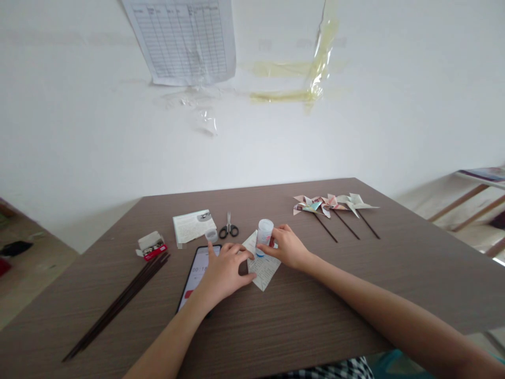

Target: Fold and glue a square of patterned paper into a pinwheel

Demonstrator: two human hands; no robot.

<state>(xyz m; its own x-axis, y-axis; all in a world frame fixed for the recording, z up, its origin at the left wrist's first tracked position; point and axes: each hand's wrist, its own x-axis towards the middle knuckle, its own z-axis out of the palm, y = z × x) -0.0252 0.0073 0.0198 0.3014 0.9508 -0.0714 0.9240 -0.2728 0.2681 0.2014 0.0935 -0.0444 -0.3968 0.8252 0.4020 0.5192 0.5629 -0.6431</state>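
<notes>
A square of printed paper (265, 269) lies on the brown table (315, 316) in front of me. My left hand (224, 272) rests flat on its left corner, fingers spread and pressing it down. My right hand (287, 245) grips a small white glue bottle (264, 233) with a blue tip, tilted down onto the paper's upper edge. The bottle's clear cap (211, 235) stands apart to the left.
A phone (196, 273) showing a timer lies under my left wrist. Scissors (228, 228), a printed booklet (192, 225), a small red-and-white box (151, 246) and several dark sticks (122, 301) lie to the left. Three finished paper pinwheels (333, 205) lie at the right.
</notes>
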